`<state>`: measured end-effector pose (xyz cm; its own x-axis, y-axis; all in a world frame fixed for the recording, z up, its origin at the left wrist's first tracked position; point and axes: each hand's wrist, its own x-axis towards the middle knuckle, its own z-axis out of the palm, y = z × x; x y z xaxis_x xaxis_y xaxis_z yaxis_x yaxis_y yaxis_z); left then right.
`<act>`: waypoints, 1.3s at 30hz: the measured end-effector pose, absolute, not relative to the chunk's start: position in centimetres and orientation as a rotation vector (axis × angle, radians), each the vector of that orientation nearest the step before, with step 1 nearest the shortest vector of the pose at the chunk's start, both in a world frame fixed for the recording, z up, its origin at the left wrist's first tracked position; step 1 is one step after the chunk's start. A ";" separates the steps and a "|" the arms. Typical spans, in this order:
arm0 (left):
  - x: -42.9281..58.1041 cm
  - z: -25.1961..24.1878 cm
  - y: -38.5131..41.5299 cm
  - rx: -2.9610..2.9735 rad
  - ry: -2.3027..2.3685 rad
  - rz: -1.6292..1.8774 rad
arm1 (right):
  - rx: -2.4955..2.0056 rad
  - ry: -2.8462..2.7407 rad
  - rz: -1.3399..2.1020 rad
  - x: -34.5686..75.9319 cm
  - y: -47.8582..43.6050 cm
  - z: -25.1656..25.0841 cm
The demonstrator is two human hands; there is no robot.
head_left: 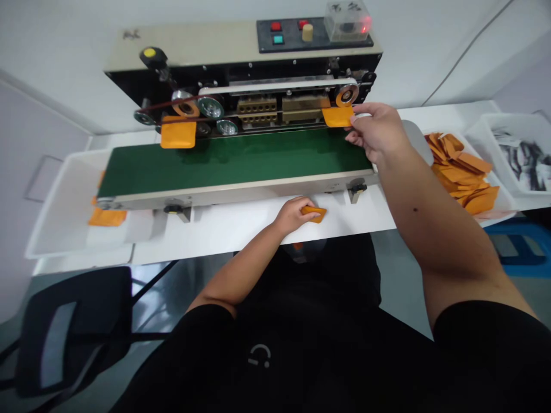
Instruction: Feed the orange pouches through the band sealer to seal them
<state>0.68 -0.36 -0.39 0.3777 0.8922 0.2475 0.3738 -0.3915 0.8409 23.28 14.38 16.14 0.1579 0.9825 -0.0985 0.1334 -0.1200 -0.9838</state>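
Observation:
My right hand pinches the right edge of an orange pouch at the right-hand intake of a band sealing machine. The pouch's top edge meets the machine's rollers, above the green conveyor belt. Over the white table in front of the belt, my left hand is closed around another orange pouch, which sticks out to the right of the fingers. A further orange pouch hangs from the machine's left end, over the belt.
A white bin under the belt's left end holds several orange pouches. On the right, a tray heaped with orange pouches stands beside a white bin of black-and-white packets. A black chair is at lower left, a blue stool at right.

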 end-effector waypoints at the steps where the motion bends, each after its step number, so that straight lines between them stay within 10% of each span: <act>1: 0.7 -0.4 -0.4 1.938 1.094 0.943 | -1.454 -1.164 1.047 23.1 13.9 16.3; 8: 0.7 0.1 -0.6 1.957 1.110 0.936 | -1.237 -1.278 0.533 22.8 3.0 12.7; 20: 0.6 0.0 -0.7 1.834 1.093 0.896 | -1.497 -1.439 0.991 21.6 -5.0 -0.4; 31: 0.7 -0.8 -0.7 1.715 1.055 0.886 | -1.392 -1.039 1.059 21.8 -4.6 -0.3; 39: 0.4 0.6 -0.6 1.837 0.978 0.941 | -1.488 -1.718 0.871 22.5 -5.4 2.7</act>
<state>0.37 -0.58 0.64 0.4155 0.8814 0.2247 0.2584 -0.3512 0.8999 22.49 -5.38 2.69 -0.1025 0.9920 0.0736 0.5270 0.1170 -0.8418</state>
